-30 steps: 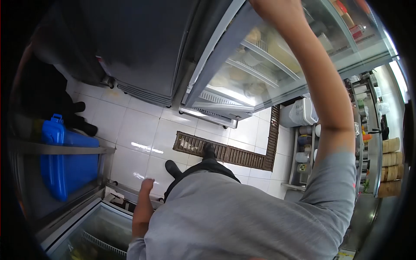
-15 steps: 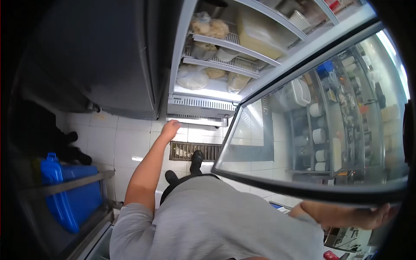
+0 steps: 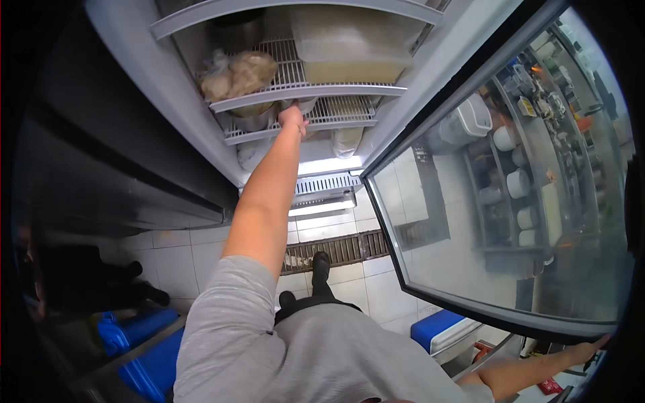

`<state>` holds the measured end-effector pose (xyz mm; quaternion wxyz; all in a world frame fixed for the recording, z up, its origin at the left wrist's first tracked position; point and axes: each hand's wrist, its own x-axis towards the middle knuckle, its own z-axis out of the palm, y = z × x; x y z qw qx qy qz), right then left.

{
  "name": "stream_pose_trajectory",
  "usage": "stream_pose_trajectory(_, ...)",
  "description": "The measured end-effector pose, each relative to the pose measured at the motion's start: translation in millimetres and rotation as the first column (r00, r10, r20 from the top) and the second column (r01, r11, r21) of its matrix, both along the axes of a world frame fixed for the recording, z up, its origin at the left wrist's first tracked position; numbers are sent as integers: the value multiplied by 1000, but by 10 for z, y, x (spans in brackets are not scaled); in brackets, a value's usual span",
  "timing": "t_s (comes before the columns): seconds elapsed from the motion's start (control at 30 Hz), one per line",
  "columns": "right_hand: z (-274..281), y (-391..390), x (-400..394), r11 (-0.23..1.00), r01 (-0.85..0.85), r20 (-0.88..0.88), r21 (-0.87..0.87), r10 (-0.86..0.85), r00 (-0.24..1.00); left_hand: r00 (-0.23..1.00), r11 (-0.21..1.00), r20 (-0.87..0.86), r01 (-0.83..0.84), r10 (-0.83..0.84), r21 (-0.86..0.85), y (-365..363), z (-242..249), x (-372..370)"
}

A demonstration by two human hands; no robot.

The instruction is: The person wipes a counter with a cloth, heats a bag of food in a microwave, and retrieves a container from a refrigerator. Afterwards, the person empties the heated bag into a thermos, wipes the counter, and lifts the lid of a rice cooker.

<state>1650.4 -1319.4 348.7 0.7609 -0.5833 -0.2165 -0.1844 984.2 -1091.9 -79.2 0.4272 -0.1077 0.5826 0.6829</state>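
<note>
My left hand (image 3: 293, 121) reaches into the open fridge, at the front of a wire shelf (image 3: 336, 109) beside a white container (image 3: 308, 105). Its fingers are partly hidden, so any hold on the container cannot be made out. A metal pot (image 3: 254, 119) stands just left of it. On the shelf above are plastic bags of pale food (image 3: 242, 75) and a large pale tub (image 3: 356, 50). Far to the right, my right hand (image 3: 594, 349) is at the lower edge of the glass door (image 3: 497, 201), its fingers small and partly hidden.
A dark cabinet (image 3: 114, 154) stands left of the fridge. Below are a floor grate (image 3: 342, 250) and blue bins (image 3: 151, 363) at lower left. A blue and white box (image 3: 440, 332) sits at lower right. Another person's dark shoes (image 3: 151, 293) show at left.
My left hand has moved up from near the fridge base to the shelf. The view has shifted closer to the fridge. My right hand stays by the door's edge, and the door remains open.
</note>
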Motion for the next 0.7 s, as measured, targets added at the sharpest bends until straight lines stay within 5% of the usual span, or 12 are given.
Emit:
stream_pose_trajectory(0.3, -7, 306, 318, 999, 44, 54, -10, -44, 998, 964, 956, 111, -255, 240, 146, 224, -69, -88)
stream_pose_trajectory(0.4, -26, 315, 433, 999, 34, 55, -14, -33, 998, 996, 980, 43, -82, 76, 180, -186, 140, 215)
stream_pose_trajectory(0.63, -80, -31, 893, 996, -43, 118, 72, 35, 992, 938, 899, 182, 208, -295, 384, -1770, 372, 1075)
stream_pose_trajectory(0.7, -92, -253, 353, 999, -21, 74, 50, 17, 997, 901, 866, 162, 316, -401, 387, -2363, 447, 1330)
